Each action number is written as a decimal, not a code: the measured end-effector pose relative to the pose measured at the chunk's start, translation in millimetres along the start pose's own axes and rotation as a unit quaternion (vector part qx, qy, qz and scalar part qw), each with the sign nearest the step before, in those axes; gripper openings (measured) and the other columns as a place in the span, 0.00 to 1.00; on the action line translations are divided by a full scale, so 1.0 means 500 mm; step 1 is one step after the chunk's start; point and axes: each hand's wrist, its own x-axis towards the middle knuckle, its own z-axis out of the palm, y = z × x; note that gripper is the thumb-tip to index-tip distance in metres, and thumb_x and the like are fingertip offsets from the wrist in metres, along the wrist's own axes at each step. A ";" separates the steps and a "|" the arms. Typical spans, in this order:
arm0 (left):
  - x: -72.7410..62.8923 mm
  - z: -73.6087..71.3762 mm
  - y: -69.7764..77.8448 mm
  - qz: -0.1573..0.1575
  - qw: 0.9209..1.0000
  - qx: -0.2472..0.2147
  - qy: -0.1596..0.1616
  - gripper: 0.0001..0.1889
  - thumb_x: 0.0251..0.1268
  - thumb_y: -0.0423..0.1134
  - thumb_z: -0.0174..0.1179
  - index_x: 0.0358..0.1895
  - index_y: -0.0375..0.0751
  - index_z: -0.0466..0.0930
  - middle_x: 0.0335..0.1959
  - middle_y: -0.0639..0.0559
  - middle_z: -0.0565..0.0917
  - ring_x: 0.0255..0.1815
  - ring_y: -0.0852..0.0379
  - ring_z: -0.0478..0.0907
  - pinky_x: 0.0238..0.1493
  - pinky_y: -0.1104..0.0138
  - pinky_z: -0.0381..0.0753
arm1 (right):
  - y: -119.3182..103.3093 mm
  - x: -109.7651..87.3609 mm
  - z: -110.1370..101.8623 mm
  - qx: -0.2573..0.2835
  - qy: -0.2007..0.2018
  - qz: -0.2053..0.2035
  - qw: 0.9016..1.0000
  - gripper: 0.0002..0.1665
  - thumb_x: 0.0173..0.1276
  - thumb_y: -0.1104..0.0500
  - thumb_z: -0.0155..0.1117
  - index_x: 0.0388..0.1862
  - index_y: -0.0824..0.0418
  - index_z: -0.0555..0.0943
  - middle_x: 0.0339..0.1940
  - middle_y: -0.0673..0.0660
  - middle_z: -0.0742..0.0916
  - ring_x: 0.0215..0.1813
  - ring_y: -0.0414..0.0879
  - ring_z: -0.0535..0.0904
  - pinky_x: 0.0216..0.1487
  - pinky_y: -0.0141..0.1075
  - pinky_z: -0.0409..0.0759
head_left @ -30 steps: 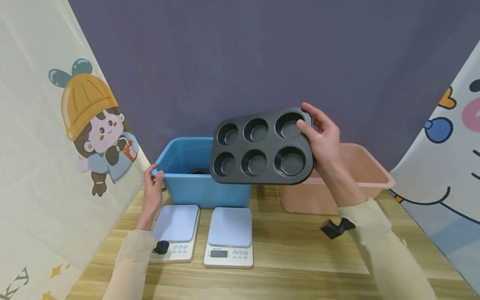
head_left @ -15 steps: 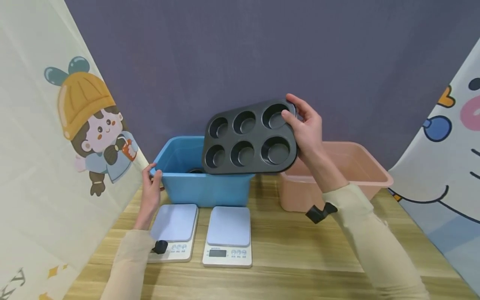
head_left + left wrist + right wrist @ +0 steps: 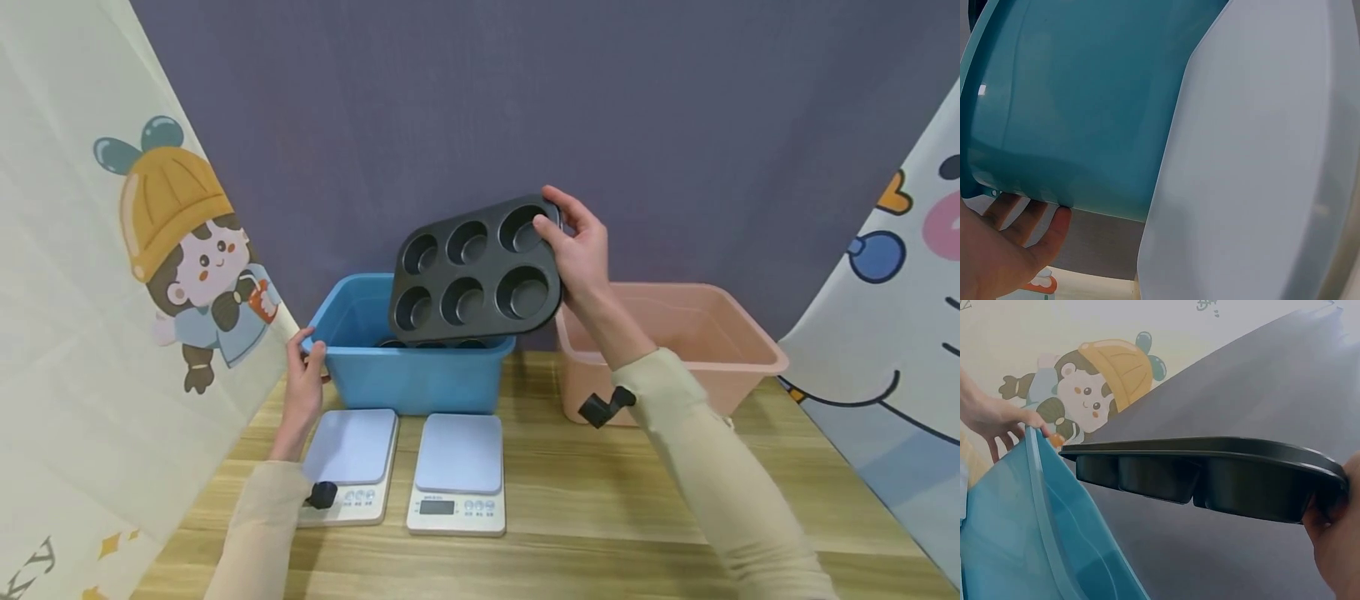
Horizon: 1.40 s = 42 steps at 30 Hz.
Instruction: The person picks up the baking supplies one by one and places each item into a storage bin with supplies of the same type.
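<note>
The right hand (image 3: 587, 254) pinches the muffin pan (image 3: 480, 270) at one end, thumb on its face by a corner cup, the other fingers behind. The pan is tilted, cups toward the head camera, above the blue bin's right half. The left hand (image 3: 302, 387) grips the blue bin (image 3: 416, 381) at its near left corner, thumb and fingers clamped on the rim.

Farther out, the pink bin (image 3: 675, 321) stands near the table (image 3: 600, 533)'s far right corner; the left scale (image 3: 351, 446) lies by its left edge, just beside the right scale (image 3: 459, 454).

Held by one end, the pan could pivot and knock the rim or the dark shapes (image 3: 472, 343) inside. The right wrist view shows the pan's bulging underside, hidden from the head view; the left wrist view shows fingertips (image 3: 1060, 219) under the rim.
</note>
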 end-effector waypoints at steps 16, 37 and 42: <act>0.004 -0.001 -0.004 0.005 1.000 -0.011 0.001 0.29 0.79 0.56 0.41 0.76 0.50 0.52 0.55 0.40 0.64 0.54 0.48 0.65 0.52 0.47 0.70 | 0.075 0.023 0.053 -0.057 0.010 0.039 0.998 0.24 0.68 0.65 0.65 0.63 0.56 0.80 0.50 0.55 0.82 0.45 0.49 0.84 0.39 0.30 0.85; 0.004 0.000 -0.002 0.003 1.000 -0.012 0.008 0.28 0.79 0.56 0.41 0.75 0.51 0.52 0.62 0.34 0.63 0.59 0.45 0.64 0.54 0.47 0.70 | 0.211 0.043 0.029 -0.001 0.036 0.188 0.981 0.29 0.72 0.64 0.61 0.71 0.55 0.73 0.70 0.58 0.75 0.67 0.52 0.76 0.66 0.41 0.76; 0.004 0.000 -0.004 0.000 1.000 -0.014 0.007 0.29 0.79 0.57 0.41 0.75 0.51 0.52 0.61 0.34 0.63 0.58 0.44 0.64 0.54 0.48 0.69 | 0.234 0.039 0.023 0.020 0.029 0.226 0.973 0.30 0.74 0.64 0.57 0.74 0.54 0.70 0.77 0.55 0.67 0.72 0.49 0.71 0.67 0.38 0.74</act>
